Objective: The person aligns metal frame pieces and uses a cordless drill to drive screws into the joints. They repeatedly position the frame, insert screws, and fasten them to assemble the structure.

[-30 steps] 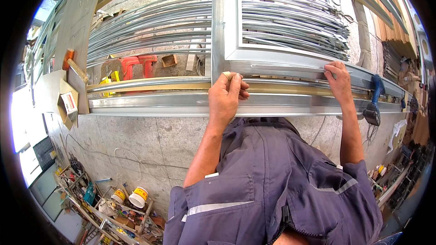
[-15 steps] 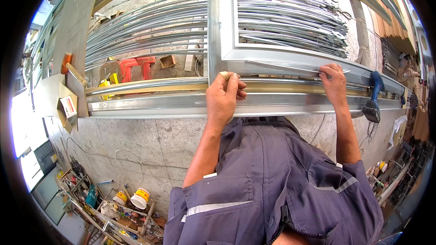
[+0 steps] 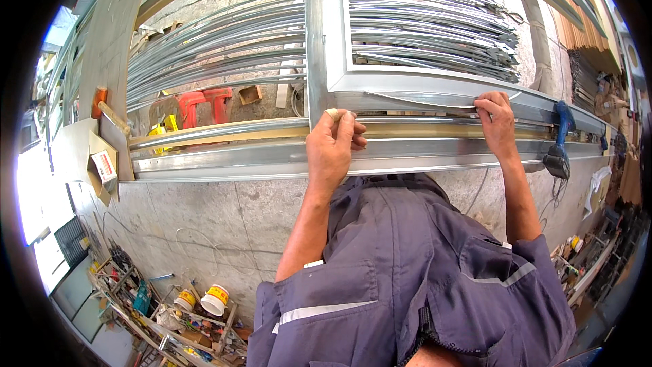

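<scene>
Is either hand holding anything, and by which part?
The right hand holds a thin pale strip near its right end; for the left hand, I cannot tell.

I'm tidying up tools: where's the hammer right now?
In the head view, the hammer lies at the left, on the flat board, just above the cardboard box.

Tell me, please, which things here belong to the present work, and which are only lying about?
Seemingly in the job:
thin pale strip, in the right hand
silver frame, alongside it

Seemingly lying about:
orange-headed hammer
open cardboard box
white bucket, lower left
blue tool (uncertain)
</scene>
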`<act>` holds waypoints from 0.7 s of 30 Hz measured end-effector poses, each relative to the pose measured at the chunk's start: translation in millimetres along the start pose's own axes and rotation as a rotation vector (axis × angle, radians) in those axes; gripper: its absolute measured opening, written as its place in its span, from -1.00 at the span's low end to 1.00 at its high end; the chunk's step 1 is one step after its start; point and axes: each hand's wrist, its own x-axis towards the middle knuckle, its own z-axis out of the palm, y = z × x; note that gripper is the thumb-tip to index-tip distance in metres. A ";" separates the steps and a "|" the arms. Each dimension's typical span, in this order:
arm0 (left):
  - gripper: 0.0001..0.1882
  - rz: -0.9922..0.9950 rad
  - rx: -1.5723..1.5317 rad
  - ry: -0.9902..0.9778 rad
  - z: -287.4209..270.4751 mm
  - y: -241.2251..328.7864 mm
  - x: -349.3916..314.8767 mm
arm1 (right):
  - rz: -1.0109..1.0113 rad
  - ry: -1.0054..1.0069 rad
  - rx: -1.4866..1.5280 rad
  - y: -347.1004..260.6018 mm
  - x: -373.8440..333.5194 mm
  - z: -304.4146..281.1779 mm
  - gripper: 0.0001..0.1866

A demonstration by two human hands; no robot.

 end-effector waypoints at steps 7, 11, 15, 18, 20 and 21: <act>-0.78 -0.010 -0.018 -0.003 -1.1 -1.8 -0.1 | 0.024 -0.033 0.027 0.0 3.4 -3.4 -0.81; -0.77 -0.006 -0.015 -0.002 -1.4 -1.8 -0.7 | 0.038 -0.055 -0.027 6.4 -4.4 0.8 -0.80; -0.77 -0.005 0.006 0.007 -0.7 -1.1 -1.3 | 0.060 -0.031 -0.044 -4.6 -2.8 0.9 -0.79; -0.77 0.001 -0.001 -0.002 -0.5 -2.6 -0.3 | 0.060 -0.032 -0.039 -3.3 -1.6 -0.7 -0.79; -0.77 0.000 0.005 -0.007 -2.2 -1.0 -0.3 | 0.055 -0.024 -0.010 -1.4 -1.4 2.6 -0.81; -0.77 -0.003 -0.006 -0.015 -0.8 -0.6 0.4 | 0.053 -0.021 -0.013 -0.2 -1.5 0.2 -0.81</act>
